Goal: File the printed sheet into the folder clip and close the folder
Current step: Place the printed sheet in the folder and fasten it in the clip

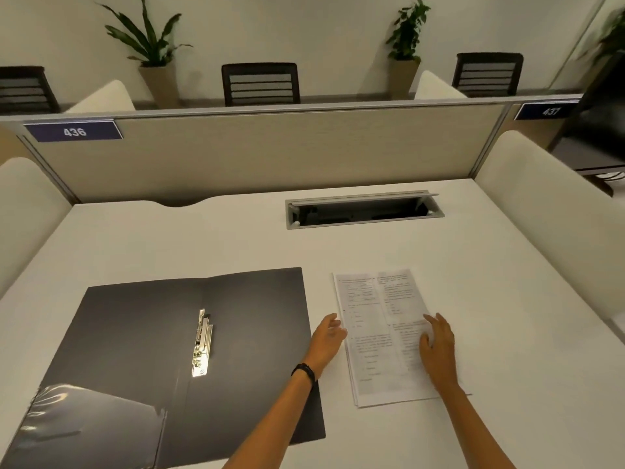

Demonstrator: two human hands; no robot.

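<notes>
A dark grey folder (142, 336) lies open flat on the white desk, left of centre. Its metal clip (202, 343) sits along the spine, and a clear plastic pocket (84, 424) covers its lower left corner. The printed sheet (378, 336), on a thin stack of paper, lies to the right of the folder. My left hand (328, 336) touches the sheet's left edge, fingers apart. My right hand (436, 346) rests flat on the sheet's right side. Neither hand grips anything.
The white desk (507, 316) has an open cable hatch (363, 209) at the back centre. A beige partition (270, 147) closes off the far edge, with padded side dividers (548, 204) left and right. Chairs and potted plants stand beyond it.
</notes>
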